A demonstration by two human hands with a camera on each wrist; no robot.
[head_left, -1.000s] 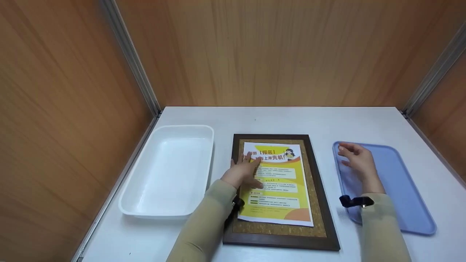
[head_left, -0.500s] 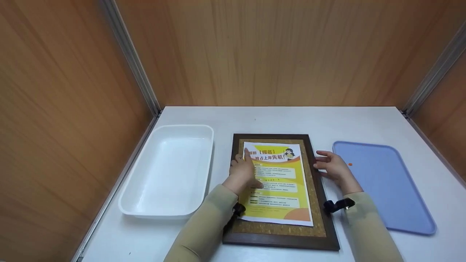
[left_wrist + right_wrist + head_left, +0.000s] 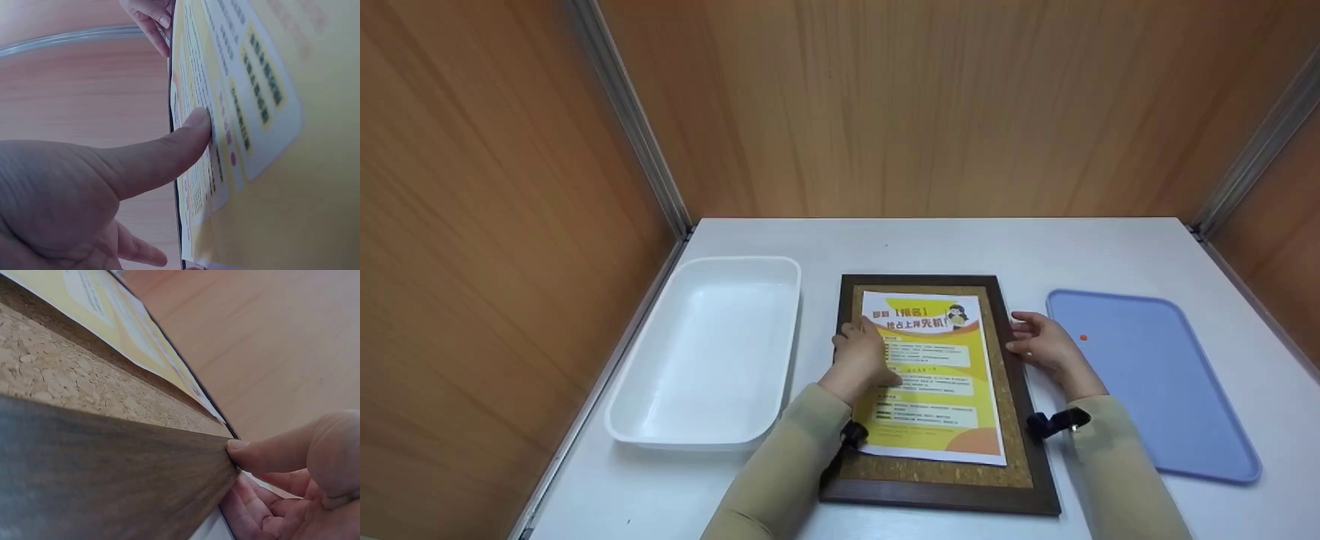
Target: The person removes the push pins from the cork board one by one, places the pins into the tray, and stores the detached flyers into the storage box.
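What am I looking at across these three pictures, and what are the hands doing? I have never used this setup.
There is no machine here: a person works with bare hands and wears three cameras. The wide picture comes from the head camera, looking down at a white table. The two close-ups come from cameras on the wrists.

In the middle lies a cork board in a dark frame with a yellow flyer on it. A white bin stands to its left, a blue tray to its right, with a small orange speck on the tray.

The left hand rests on the flyer's left edge, its thumb pressing the paper. The right hand touches the frame's right edge, thumb tip against the wood. Neither lifts anything.
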